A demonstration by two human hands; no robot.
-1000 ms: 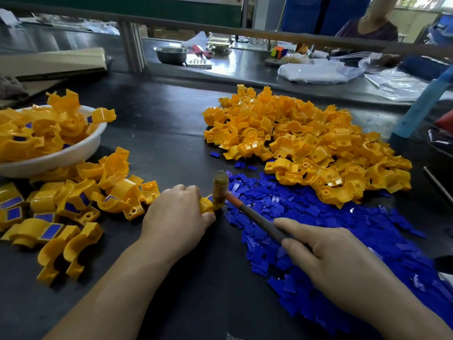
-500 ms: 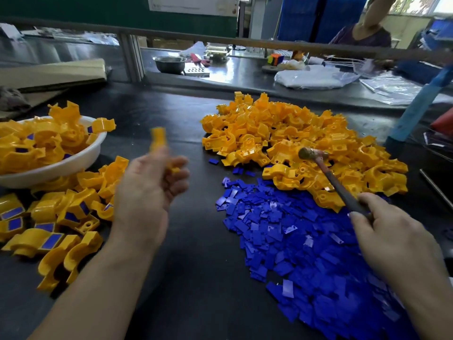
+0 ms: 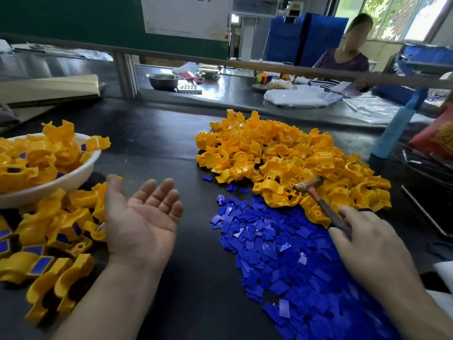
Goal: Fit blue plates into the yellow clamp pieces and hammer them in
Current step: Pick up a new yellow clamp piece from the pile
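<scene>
Beside the finished pile (image 3: 56, 231) at left, the left hand (image 3: 143, 223) lies open and empty; the right hand (image 3: 367, 244) apparently pinches the hammer (image 3: 321, 204) over blue plates (image 3: 282, 253); next, seat a plate squarely in a clamp from the far yellow heap (image 3: 282, 158) before striking.

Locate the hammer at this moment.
In the head view the hammer is on the right, its handle in the right hand, its head resting on the yellow clamp pile beside the blue plates.

Left hand (image 3: 142, 224) lies palm-up, empty; right hand (image 3: 367, 244) grips hammer (image 3: 318, 200).
</scene>
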